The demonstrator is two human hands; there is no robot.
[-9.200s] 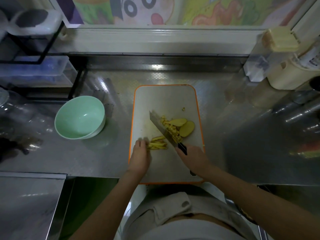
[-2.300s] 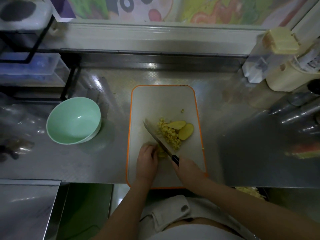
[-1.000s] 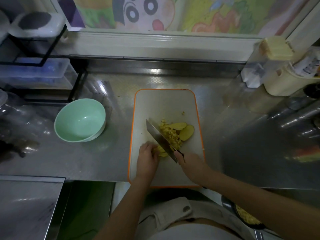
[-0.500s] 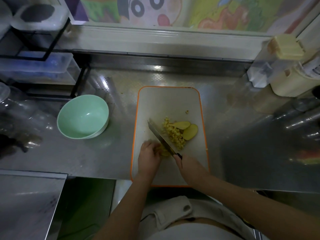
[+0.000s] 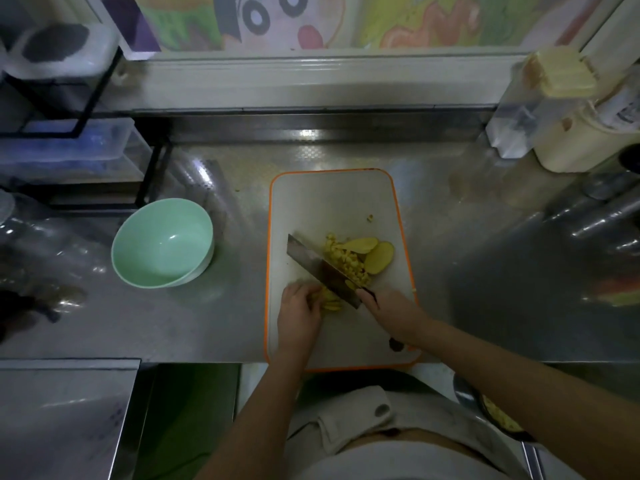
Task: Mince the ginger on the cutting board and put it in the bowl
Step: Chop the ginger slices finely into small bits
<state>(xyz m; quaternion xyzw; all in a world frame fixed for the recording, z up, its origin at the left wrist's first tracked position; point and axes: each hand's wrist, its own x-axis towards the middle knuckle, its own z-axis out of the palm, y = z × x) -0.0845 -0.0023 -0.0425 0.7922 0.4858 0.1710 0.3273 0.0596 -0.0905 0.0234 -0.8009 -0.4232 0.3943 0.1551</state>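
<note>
The ginger (image 5: 346, 263) lies on the orange-rimmed board (image 5: 329, 199): one diced heap, two whole slices (image 5: 379, 258) beside it, and a small bunch of strips (image 5: 329, 303) pinned under the curled fingers (image 5: 311, 296) of the left hand (image 5: 299, 311). The right hand (image 5: 391, 311) grips the single knife (image 5: 318, 268), fingers clenched round its handle, blade slanted between heap and strips. One green bowl (image 5: 162, 242) stands well to the left on the steel worktop (image 5: 467, 271), beneath a cartoon mural (image 5: 277, 19).

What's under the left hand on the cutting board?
Yellow ginger strips poke out from under the left hand, beside the knife. How much more ginger lies beneath cannot be seen, because the hand covers it.
</note>
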